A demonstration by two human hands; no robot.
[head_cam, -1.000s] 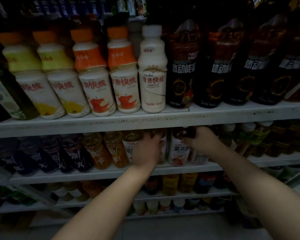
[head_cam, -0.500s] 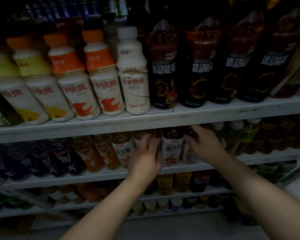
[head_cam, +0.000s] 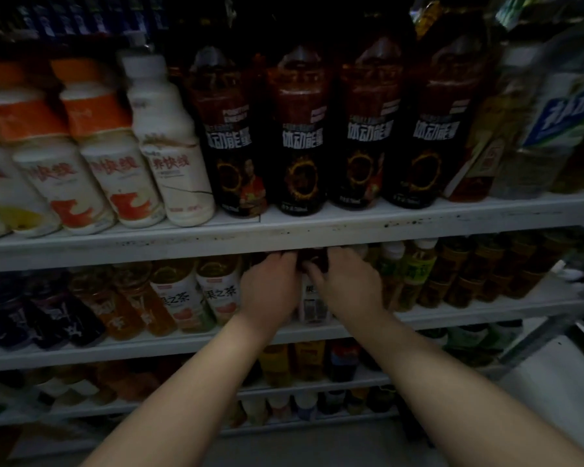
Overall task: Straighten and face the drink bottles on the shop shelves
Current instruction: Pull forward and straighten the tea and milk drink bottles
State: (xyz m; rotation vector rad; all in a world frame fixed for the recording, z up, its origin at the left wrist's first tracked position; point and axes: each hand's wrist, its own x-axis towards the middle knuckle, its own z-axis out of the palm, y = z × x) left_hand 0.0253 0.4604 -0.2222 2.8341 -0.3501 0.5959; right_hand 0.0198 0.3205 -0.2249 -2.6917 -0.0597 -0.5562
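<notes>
On the second shelf (head_cam: pixel 452 318) stands a fruit tea bottle (head_cam: pixel 312 306) with a white label and a dark top. My left hand (head_cam: pixel 270 293) wraps its left side and my right hand (head_cam: pixel 349 291) curls round its neck and right side. The two hands nearly touch at the bottle's top, just beneath the edge of the upper shelf (head_cam: pixel 351 227). Two matching white-labelled tea bottles (head_cam: pixel 216 294) stand to the left, facing forward. Most of the held bottle is hidden by my hands.
Green-labelled tea bottles (head_cam: pixel 415 274) and amber bottles (head_cam: pixel 469 274) fill the shelf to the right, orange and dark bottles (head_cam: pixel 129 308) to the left. The upper shelf carries white milk-drink bottles (head_cam: pixel 169 146) and tall dark energy-drink bottles (head_cam: pixel 300 136). Lower shelves hold more drinks.
My hands have come together onto one tea bottle; before, they rested on separate neighbouring bottles. The view has shifted to the right and closer to the shelves.
</notes>
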